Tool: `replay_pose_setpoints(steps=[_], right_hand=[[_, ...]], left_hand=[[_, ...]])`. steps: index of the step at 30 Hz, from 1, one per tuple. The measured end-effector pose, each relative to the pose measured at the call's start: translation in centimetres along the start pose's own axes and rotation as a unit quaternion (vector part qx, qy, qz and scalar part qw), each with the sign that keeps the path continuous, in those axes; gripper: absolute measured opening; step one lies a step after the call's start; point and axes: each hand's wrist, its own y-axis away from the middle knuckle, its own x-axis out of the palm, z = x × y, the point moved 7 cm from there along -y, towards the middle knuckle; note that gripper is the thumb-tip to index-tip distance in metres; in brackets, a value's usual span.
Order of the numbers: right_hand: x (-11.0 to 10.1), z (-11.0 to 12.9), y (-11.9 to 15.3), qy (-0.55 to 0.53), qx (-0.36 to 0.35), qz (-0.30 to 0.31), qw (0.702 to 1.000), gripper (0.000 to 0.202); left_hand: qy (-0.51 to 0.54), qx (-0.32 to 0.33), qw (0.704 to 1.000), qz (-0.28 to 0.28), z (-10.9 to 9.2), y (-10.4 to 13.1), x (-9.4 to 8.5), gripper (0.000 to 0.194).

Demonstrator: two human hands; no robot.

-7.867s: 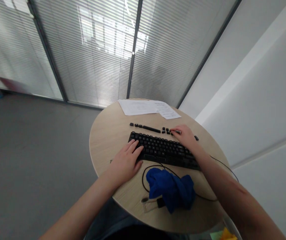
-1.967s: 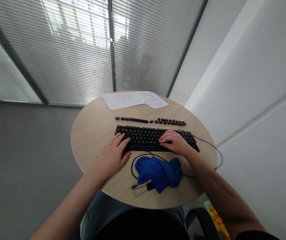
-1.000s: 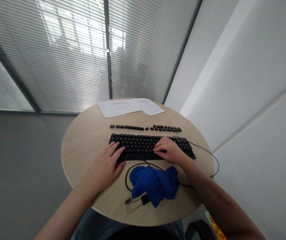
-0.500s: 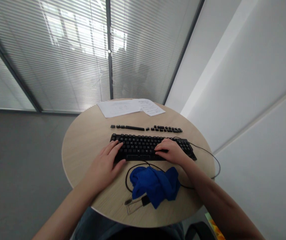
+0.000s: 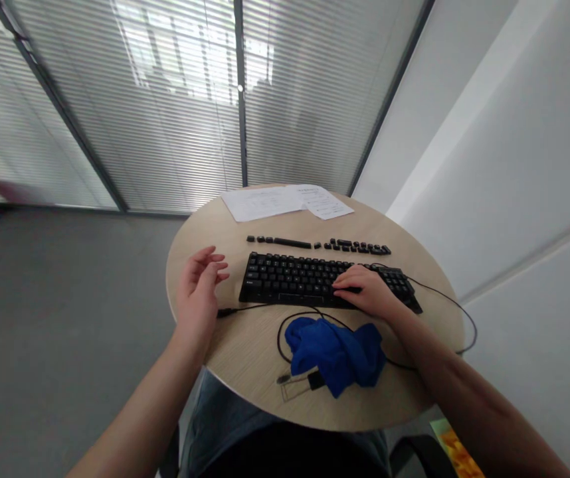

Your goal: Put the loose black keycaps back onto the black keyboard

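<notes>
1. Diffuse daylight through venetian blinds [image 5: 175,133] beyond far edge of table [image 5: 205,232]; glare washes out their upper part.
2. Table's near right edge dimmer, softly shadowed.
3. Keyboard [image 5: 289,272] legends soft, mostly illegible.
4. Wide-angle stretch toward frame edges.

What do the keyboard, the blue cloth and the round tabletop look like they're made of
Keyboard: probably plastic, black and fairly dull, going by its molded look.
Blue cloth: soft fabric, matte, bunched in loose folds; the fiber can't be told.
Round tabletop: wood or wood-look laminate, pale and low-gloss, with fine grain showing; which one is unclear.
</notes>
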Motion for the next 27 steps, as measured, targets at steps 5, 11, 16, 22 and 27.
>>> replay_pose_setpoints(steps=[5,11,16,22,27], right_hand=[[0.0,1.3,-0.2,0.060,-0.038,0.028,0.997,0.010],[-0.1,1.0,-0.1,0.046,-0.029,0.026,0.998,0.010],[-0.2,0.5,0.0,0.016,-0.013,0.006,1.000,0.010],[-0.3,1.0,-0.4,0.035,-0.025,0.011,0.999,0.009],[-0.5,1.5,-0.6,0.026,-0.035,-0.001,0.999,0.010]], left_hand=[[0.045,-0.018,0.998,-0.028,-0.1,0.2,-0.5,0.037],[0.040,-0.046,0.998,-0.008,0.0,0.4,-0.1,0.038],[0.041,-0.060,0.997,-0.013,0.1,0.2,-0.1,0.036],[0.031,-0.032,0.999,0.032,0.0,0.0,0.4,0.022],[-0.021,0.013,0.997,0.077,-0.4,0.4,0.9,0.023]])
